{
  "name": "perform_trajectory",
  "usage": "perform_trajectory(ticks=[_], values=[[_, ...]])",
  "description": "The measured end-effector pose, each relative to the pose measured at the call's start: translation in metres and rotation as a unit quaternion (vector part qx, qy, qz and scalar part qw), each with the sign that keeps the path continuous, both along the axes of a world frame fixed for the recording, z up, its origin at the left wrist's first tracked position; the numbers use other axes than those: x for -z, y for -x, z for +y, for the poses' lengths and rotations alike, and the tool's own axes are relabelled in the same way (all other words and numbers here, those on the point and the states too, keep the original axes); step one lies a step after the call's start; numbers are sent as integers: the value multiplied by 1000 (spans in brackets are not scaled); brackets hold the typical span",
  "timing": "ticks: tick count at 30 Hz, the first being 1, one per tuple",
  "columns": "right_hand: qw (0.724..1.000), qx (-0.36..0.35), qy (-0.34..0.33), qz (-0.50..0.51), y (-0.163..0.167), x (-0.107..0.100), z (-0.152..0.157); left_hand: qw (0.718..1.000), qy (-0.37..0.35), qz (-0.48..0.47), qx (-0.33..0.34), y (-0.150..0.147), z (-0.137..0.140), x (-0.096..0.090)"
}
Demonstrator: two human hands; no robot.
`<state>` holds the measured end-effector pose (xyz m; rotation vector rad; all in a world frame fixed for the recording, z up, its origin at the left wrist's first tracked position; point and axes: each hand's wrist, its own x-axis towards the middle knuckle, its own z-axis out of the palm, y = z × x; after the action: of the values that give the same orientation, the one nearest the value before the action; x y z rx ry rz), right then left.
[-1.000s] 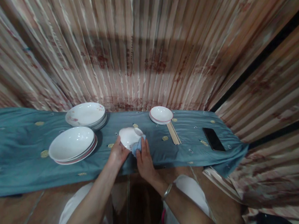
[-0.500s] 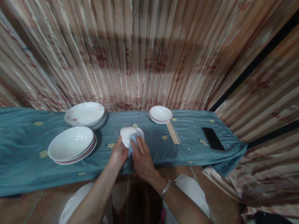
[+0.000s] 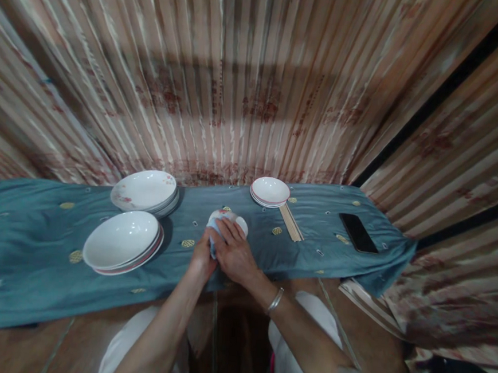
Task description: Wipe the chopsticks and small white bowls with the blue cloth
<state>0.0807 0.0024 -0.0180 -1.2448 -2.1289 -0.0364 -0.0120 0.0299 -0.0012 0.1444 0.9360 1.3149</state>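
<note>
A small white dish with a red pattern (image 3: 222, 213) is between my hands at the middle of the table. My left hand (image 3: 202, 256) closes on its near left side. With my right hand (image 3: 234, 254) I press a light blue cloth (image 3: 213, 236) onto the dish, fingers bent over it. The cloth and fingers cover most of the dish. A white rounded edge (image 3: 242, 225) shows to the right of my fingers; whether it belongs to the same dish I cannot tell.
On the blue tablecloth (image 3: 177, 278), stacked flowered plates (image 3: 143, 189) and stacked white bowls (image 3: 119, 239) stand at left. Small red-rimmed bowls (image 3: 270, 190), chopsticks (image 3: 290, 223) and a black phone (image 3: 358, 233) lie to the right. A pleated curtain (image 3: 239, 94) hangs behind.
My right hand with the cloth has moved left and up across the dish, hiding more of it. The dish has turned, and its red pattern shows at the top.
</note>
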Motion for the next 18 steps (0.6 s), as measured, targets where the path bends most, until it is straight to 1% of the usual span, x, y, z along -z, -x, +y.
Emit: perform_trajectory(ticks=[3, 6, 8, 10, 12, 13, 14, 15, 16, 18], values=[[1000, 4, 5, -19, -3, -11, 6, 1000, -3, -5, 17, -1, 1, 4], [999, 1, 17, -35, -7, -24, 17, 998, -39, -10, 42, -2, -1, 4], [998, -7, 43, -41, -9, -31, 29, 996, -70, -16, 53, -4, -2, 4], [996, -16, 84, -31, -12, -35, 44, 995, -78, -19, 52, -6, -3, 5], [990, -34, 136, 17, -17, -34, 60, 996, -67, -18, 47, -7, -2, 7], [984, -42, 163, 59, -20, -32, 68, 997, -58, -17, 45, -8, -1, 8], [974, -44, 193, 114, -24, -29, 76, 998, -49, -15, 43, -8, 0, 9], [957, -39, 225, 180, -29, -26, 83, 998, -40, -13, 42, -9, 0, 9], [934, -28, 260, 243, -34, -21, 90, 999, -32, -10, 41, -9, 1, 8], [917, -13, 285, 279, -46, -12, 99, 999, -16, -2, 37, -10, 1, 7]])
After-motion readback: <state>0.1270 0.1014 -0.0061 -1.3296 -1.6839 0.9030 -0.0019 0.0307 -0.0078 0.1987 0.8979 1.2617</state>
